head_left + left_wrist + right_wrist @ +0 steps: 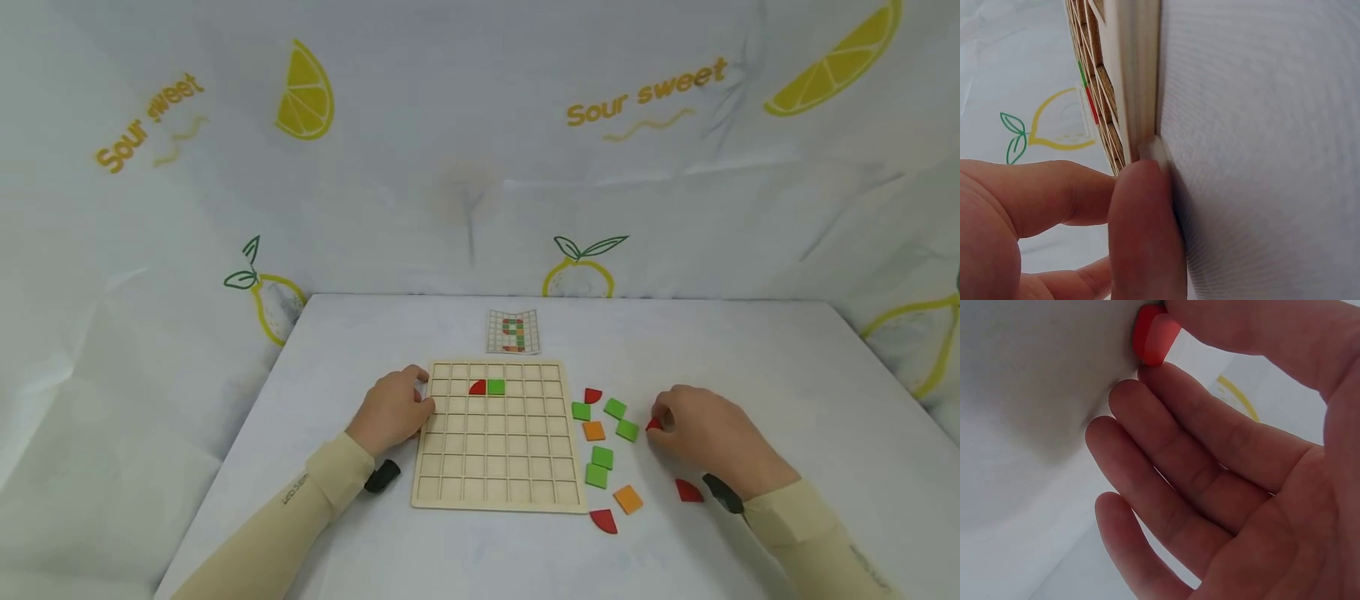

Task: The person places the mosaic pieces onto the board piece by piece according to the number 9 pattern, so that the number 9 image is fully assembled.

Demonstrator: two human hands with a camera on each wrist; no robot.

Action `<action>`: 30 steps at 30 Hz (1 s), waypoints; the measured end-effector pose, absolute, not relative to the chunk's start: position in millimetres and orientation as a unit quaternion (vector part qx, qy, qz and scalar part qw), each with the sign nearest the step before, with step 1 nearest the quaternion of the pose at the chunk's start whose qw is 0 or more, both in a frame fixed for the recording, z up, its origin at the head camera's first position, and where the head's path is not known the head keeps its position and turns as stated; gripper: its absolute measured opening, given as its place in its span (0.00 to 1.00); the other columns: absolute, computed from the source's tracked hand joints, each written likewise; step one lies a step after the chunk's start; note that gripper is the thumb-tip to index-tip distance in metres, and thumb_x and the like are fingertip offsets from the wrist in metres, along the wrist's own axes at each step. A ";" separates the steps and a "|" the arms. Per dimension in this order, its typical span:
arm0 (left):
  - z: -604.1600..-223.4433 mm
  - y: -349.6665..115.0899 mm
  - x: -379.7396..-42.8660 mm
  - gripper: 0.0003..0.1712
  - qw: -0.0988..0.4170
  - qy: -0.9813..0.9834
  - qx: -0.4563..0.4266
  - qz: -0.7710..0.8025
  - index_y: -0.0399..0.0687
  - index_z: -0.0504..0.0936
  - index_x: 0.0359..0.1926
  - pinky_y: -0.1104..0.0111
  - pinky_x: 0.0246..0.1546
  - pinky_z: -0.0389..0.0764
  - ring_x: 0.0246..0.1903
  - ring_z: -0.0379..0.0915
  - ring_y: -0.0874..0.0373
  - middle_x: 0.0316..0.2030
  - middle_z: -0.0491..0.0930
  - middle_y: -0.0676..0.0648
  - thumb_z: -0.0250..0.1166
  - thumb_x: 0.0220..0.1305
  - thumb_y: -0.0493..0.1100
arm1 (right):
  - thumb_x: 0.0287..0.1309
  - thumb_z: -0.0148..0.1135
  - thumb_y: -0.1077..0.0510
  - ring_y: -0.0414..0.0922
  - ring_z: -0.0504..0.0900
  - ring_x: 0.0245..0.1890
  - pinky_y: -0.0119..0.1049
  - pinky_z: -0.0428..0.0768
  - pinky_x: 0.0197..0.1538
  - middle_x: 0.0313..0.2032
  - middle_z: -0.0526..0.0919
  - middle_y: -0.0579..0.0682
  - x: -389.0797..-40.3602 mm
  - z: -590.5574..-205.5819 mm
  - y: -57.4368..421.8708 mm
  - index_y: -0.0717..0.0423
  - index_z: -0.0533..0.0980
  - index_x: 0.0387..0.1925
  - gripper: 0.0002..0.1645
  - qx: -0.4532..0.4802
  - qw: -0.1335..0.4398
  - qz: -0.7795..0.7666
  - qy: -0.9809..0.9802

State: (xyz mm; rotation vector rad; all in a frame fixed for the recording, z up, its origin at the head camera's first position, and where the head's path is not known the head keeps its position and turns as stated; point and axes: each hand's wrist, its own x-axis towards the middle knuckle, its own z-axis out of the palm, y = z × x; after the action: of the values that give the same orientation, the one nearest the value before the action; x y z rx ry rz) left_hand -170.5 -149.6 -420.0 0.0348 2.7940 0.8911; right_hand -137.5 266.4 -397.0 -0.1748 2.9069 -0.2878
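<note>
Sleeves (281, 521); loose tiles (602, 457) beside board (497, 446)

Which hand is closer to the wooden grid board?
Left. The left hand touches the left edge of the wooden grid board; the right hand is off to its right, apart from it, pinching a red piece.

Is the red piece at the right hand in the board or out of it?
Out: the right hand pinches this red piece beyond the right edge of the board.
</note>
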 end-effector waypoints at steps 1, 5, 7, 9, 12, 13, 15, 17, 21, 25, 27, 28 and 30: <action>-419.7 -149.4 -170.5 0.27 0.106 0.946 0.011 0.305 0.39 0.77 0.69 0.67 0.31 0.77 0.25 0.79 0.58 0.41 0.83 0.44 0.66 0.73 0.43 | 0.58 0.79 0.56 0.47 0.77 0.32 0.44 0.83 0.38 0.32 0.82 0.49 -139.0 -396.6 266.0 0.61 0.85 0.40 0.14 -0.063 0.105 -0.096 0.988; -418.7 -149.4 -170.5 0.27 0.109 0.944 0.012 0.311 0.39 0.77 0.69 0.68 0.31 0.77 0.22 0.80 0.59 0.41 0.83 0.44 0.66 0.73 0.42 | 0.59 0.79 0.56 0.47 0.77 0.32 0.42 0.82 0.36 0.31 0.82 0.49 -146.1 -393.8 260.0 0.59 0.86 0.39 0.12 -0.073 0.092 -0.093 0.989; -418.5 -149.7 -170.4 0.26 0.108 0.944 0.013 0.312 0.39 0.77 0.69 0.68 0.30 0.77 0.21 0.80 0.59 0.40 0.83 0.44 0.66 0.73 0.42 | 0.59 0.79 0.55 0.47 0.77 0.32 0.41 0.82 0.34 0.32 0.83 0.50 -150.8 -391.7 254.0 0.59 0.86 0.40 0.13 -0.079 0.086 -0.096 0.989; -418.4 -150.5 -170.3 0.26 0.107 0.944 0.011 0.313 0.39 0.77 0.68 0.68 0.29 0.77 0.20 0.80 0.59 0.39 0.83 0.45 0.66 0.73 0.42 | 0.59 0.78 0.55 0.47 0.78 0.32 0.41 0.82 0.34 0.34 0.84 0.51 -156.5 -389.3 245.8 0.60 0.86 0.41 0.13 -0.086 0.084 -0.101 0.988; -419.7 -151.5 -170.9 0.26 0.108 0.944 0.010 0.312 0.39 0.77 0.69 0.68 0.28 0.76 0.19 0.80 0.59 0.39 0.83 0.45 0.66 0.73 0.42 | 0.60 0.78 0.54 0.46 0.78 0.33 0.40 0.82 0.34 0.37 0.85 0.52 -166.1 -386.4 231.1 0.60 0.86 0.42 0.14 -0.102 0.087 -0.107 0.985; -419.9 -151.6 -171.1 0.26 0.108 0.944 0.011 0.312 0.39 0.77 0.69 0.68 0.28 0.76 0.19 0.80 0.59 0.39 0.83 0.45 0.66 0.73 0.42 | 0.61 0.77 0.54 0.46 0.79 0.33 0.41 0.83 0.35 0.37 0.85 0.52 -169.0 -385.5 226.0 0.59 0.86 0.43 0.14 -0.109 0.088 -0.107 0.984; -419.9 -151.2 -171.7 0.26 0.107 0.944 0.013 0.312 0.39 0.77 0.69 0.68 0.27 0.76 0.19 0.80 0.59 0.38 0.83 0.46 0.66 0.73 0.42 | 0.61 0.77 0.54 0.46 0.79 0.34 0.42 0.84 0.38 0.38 0.86 0.51 -174.7 -384.6 215.1 0.58 0.87 0.42 0.13 -0.122 0.088 -0.108 0.983; -419.9 -151.1 -172.0 0.26 0.105 0.945 0.016 0.310 0.39 0.77 0.69 0.68 0.27 0.76 0.19 0.79 0.59 0.36 0.82 0.46 0.66 0.74 0.43 | 0.62 0.77 0.53 0.45 0.79 0.34 0.43 0.84 0.40 0.37 0.86 0.50 -179.5 -383.8 203.7 0.57 0.87 0.42 0.13 -0.139 0.083 -0.106 0.981; -418.9 -151.2 -173.1 0.26 0.098 0.948 0.021 0.303 0.40 0.78 0.68 0.68 0.27 0.75 0.19 0.78 0.59 0.34 0.81 0.47 0.66 0.74 0.43 | 0.62 0.78 0.53 0.44 0.79 0.34 0.43 0.84 0.42 0.37 0.86 0.49 -186.3 -382.1 180.8 0.57 0.87 0.41 0.13 -0.164 0.072 -0.111 0.978; -418.3 -151.0 -174.1 0.26 0.095 0.950 0.022 0.296 0.40 0.78 0.68 0.68 0.28 0.74 0.21 0.77 0.58 0.34 0.81 0.47 0.66 0.73 0.44 | 0.62 0.78 0.53 0.44 0.80 0.35 0.43 0.84 0.42 0.37 0.86 0.49 -193.2 -383.7 161.1 0.57 0.87 0.41 0.12 -0.180 0.065 -0.118 0.974; -418.4 -151.3 -173.6 0.25 0.095 0.951 0.021 0.293 0.40 0.78 0.68 0.67 0.28 0.74 0.22 0.77 0.58 0.35 0.81 0.47 0.66 0.73 0.43 | 0.62 0.77 0.53 0.45 0.80 0.35 0.43 0.84 0.42 0.36 0.85 0.48 -197.4 -386.2 152.1 0.56 0.87 0.39 0.11 -0.186 0.067 -0.121 0.973; -418.6 -151.6 -173.2 0.25 0.094 0.951 0.022 0.293 0.40 0.78 0.67 0.67 0.29 0.74 0.23 0.77 0.58 0.35 0.81 0.47 0.66 0.73 0.43 | 0.62 0.77 0.53 0.44 0.80 0.35 0.42 0.83 0.42 0.36 0.85 0.48 -199.5 -387.8 148.1 0.56 0.87 0.39 0.11 -0.190 0.068 -0.122 0.972; -419.2 -152.2 -172.3 0.25 0.095 0.950 0.019 0.295 0.40 0.78 0.67 0.67 0.29 0.74 0.23 0.77 0.57 0.35 0.81 0.47 0.66 0.73 0.43 | 0.62 0.77 0.53 0.44 0.79 0.35 0.42 0.82 0.42 0.35 0.85 0.47 -202.7 -390.0 140.0 0.54 0.87 0.39 0.10 -0.197 0.071 -0.124 0.970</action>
State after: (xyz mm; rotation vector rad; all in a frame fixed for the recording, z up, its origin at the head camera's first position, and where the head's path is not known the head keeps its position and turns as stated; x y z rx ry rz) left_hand -172.3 -152.2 -419.2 0.0574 2.8172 0.8758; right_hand -202.7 140.0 -390.0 -0.5921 2.9171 -0.3717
